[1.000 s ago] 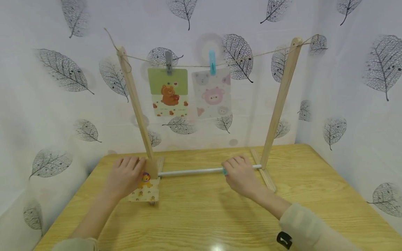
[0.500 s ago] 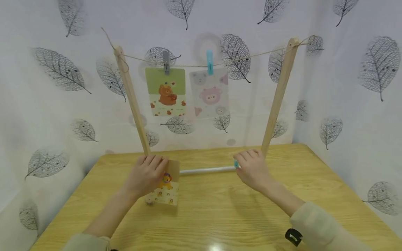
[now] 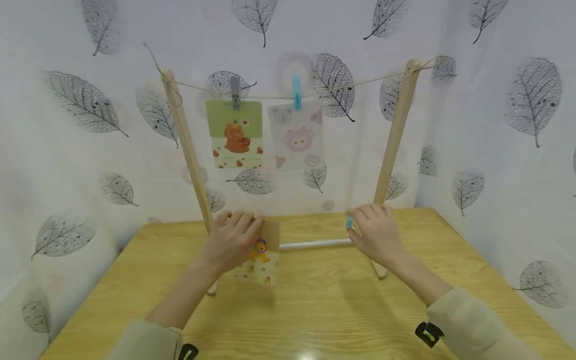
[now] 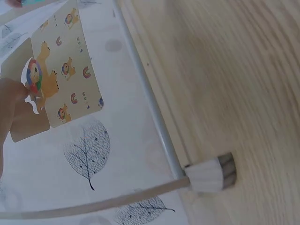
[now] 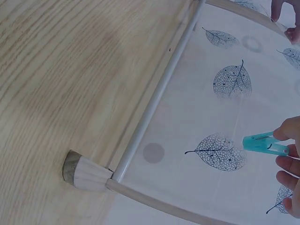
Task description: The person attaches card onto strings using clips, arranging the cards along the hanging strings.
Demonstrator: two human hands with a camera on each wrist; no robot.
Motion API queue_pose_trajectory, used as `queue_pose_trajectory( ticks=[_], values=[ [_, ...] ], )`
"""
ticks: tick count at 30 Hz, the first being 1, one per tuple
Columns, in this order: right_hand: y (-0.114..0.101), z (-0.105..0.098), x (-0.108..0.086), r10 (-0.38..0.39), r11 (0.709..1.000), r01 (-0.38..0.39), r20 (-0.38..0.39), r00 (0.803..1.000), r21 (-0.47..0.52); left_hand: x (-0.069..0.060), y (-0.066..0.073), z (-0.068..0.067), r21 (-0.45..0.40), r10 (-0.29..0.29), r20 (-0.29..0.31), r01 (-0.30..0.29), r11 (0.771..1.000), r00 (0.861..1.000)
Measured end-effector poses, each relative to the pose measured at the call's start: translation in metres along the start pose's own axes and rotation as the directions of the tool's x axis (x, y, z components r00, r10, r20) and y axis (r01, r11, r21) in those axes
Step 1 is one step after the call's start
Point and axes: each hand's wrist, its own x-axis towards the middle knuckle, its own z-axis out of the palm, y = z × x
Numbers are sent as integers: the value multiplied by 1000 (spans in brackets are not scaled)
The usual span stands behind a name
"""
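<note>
My left hand [image 3: 231,245] pinches a beige lion card [image 3: 266,272] near its upper left, above the table and in front of the stand's crossbar [image 3: 315,244]. In the left wrist view the thumb lies on the card [image 4: 70,70] beside the lion. My right hand [image 3: 377,234] holds a teal clothespin [image 3: 349,222] between thumb and fingers, near the right post [image 3: 396,140]. The clothespin [image 5: 265,142] shows side-on in the right wrist view. From a string [image 3: 355,84] hang a green bear card [image 3: 236,150] under a grey clothespin [image 3: 235,92] and a pale pink card [image 3: 298,140] under a blue clothespin [image 3: 296,92].
The left post [image 3: 188,150] and the right post carry the string, tied near their tops. Wooden feet [image 3: 380,270] support the stand on the wood-grain table [image 3: 306,310]. A white curtain [image 3: 342,190] with a leaf print surrounds the table.
The left hand has carried the lion card to the right and slightly up, away from the left post. The right hand has moved right and up with the teal clothespin.
</note>
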Motion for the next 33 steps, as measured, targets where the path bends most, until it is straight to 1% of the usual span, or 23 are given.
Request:
queue_pose_trajectory(
  ticks=[5, 8, 11, 15, 18, 22, 24, 26, 30, 33],
  values=[
    [6, -9, 6, 18, 1000, -18, -40, 999, 6, 16, 5, 1, 9, -7, -51, 7, 1000, 999],
    [10, -14, 9, 25, 1000, -25, -45, 999, -9, 24, 8, 1, 48, -14, -45, 17, 999, 999],
    [14, -20, 14, 25, 999, -27, -54, 998, -26, 34, 10, 0, 87, -13, -26, 15, 996, 1000],
    [20, -29, 23, 18, 999, -21, -80, 997, -41, 48, 13, -2, 128, -2, -36, 7, 992, 999],
    [24, -36, 30, 18, 999, -22, -101, 995, -42, 60, 14, -2, 122, -11, -60, 18, 992, 998],
    [29, -44, 38, 33, 998, -39, -120, 992, -48, 76, 17, 0, 81, -33, -90, 41, 996, 995],
    [31, -47, 41, 34, 997, -42, -127, 991, -61, 82, 19, 2, 64, -42, -116, 49, 997, 992],
    [33, -50, 43, 29, 997, -39, -140, 990, -69, 88, 20, 4, 67, -48, -142, 58, 996, 989],
    [37, -53, 46, -15, 993, -4, -167, 986, -115, 98, 23, 8, 70, -60, -188, 75, 995, 980],
    [40, -54, 47, -56, 990, 29, -196, 979, -134, 105, 24, 9, 67, -77, -212, 93, 993, 974]
  ],
)
